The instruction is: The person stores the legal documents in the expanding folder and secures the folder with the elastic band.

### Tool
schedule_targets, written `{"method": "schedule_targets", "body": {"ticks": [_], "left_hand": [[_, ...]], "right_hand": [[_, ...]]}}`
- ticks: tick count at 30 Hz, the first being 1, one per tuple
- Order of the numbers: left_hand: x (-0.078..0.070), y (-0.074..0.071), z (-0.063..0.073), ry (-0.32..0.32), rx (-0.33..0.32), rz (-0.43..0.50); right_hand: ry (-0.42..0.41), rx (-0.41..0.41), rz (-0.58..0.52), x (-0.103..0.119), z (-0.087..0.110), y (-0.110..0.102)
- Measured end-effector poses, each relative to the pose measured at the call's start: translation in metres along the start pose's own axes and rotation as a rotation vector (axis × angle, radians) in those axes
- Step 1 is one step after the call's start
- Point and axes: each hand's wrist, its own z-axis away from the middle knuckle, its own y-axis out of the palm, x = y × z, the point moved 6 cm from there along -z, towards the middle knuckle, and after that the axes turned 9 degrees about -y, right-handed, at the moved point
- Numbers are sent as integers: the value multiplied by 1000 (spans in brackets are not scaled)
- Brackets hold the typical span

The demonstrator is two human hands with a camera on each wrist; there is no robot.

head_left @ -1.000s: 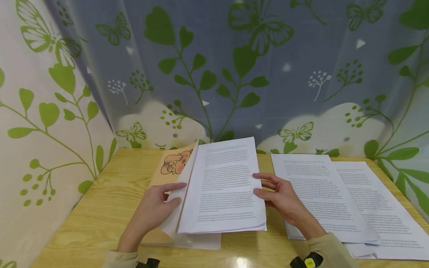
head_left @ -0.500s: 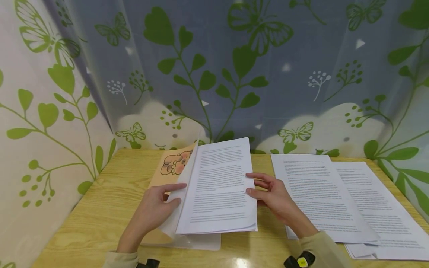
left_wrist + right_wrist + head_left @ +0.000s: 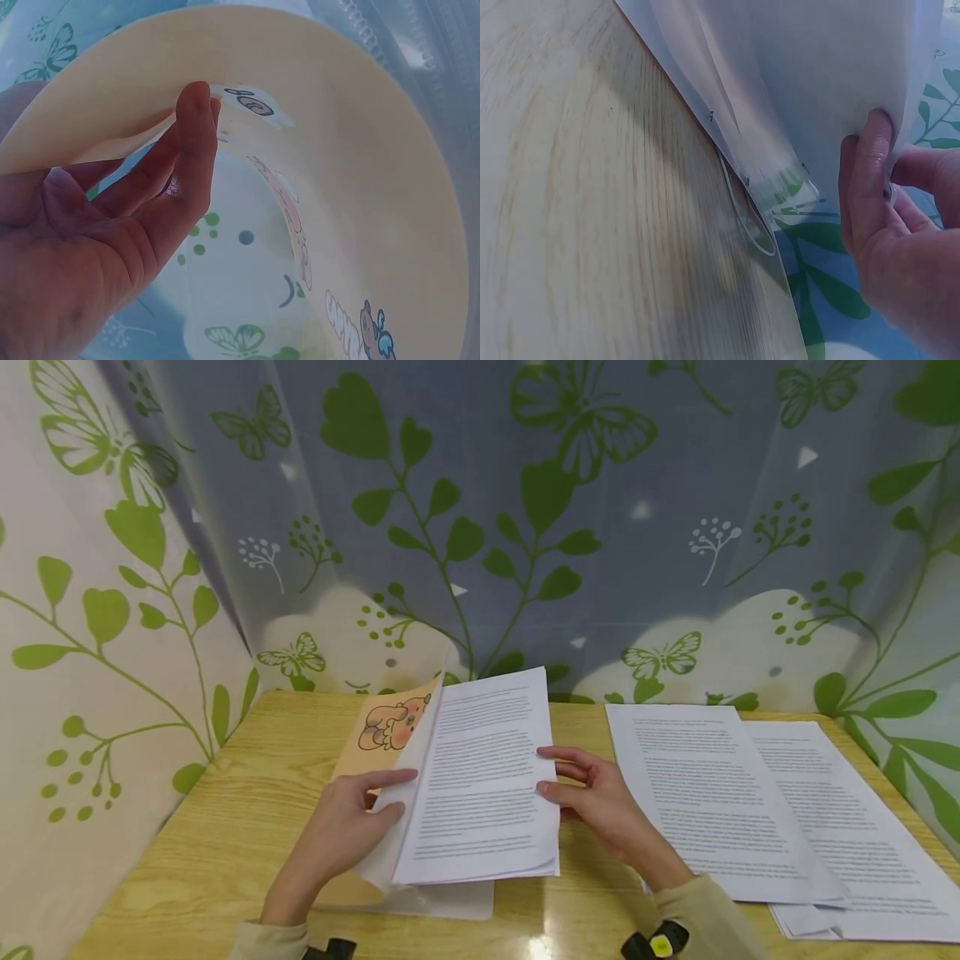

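An orange plastic folder [image 3: 352, 760] with a cartoon animal on its cover lies partly opened on the table. My left hand [image 3: 348, 822] grips its cover, thumb and index finger on the pale inner side; the left wrist view shows the bent orange cover [image 3: 330, 67] between the fingers. A stack of printed sheets [image 3: 480, 777] stands tilted over the folder, its left edge right at the fold of the cover. My right hand [image 3: 600, 797] pinches the sheets' right edge, thumb on the printed face and other fingers behind, as the right wrist view shows on the white paper [image 3: 817, 67].
Two overlapping piles of printed sheets [image 3: 705, 802] lie on the right of the wooden table [image 3: 217, 827]. A curtain [image 3: 480, 527] with leaves and butterflies hangs behind the table and along both sides. A thin pale loop [image 3: 739, 214] shows under the sheets.
My right hand has moved left, carrying the stack of sheets closer to the folder's fold. My left hand stays in place on the cover.
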Motion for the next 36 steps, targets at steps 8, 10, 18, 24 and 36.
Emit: {"method": "schedule_targets", "body": {"ticks": [8, 10, 18, 24, 36], "left_hand": [[0, 0, 0, 4, 2, 3], [0, 0, -1, 2, 2, 2], [-1, 1, -2, 11, -1, -14], [-3, 1, -1, 19, -3, -19], [-4, 0, 0, 25, -6, -26]], "right_hand": [[-1, -19, 6, -4, -2, 6], [-4, -23, 2, -5, -2, 7], [-2, -32, -6, -7, -4, 16], [-2, -10, -3, -9, -6, 25], [12, 23, -1, -15, -11, 38]]}}
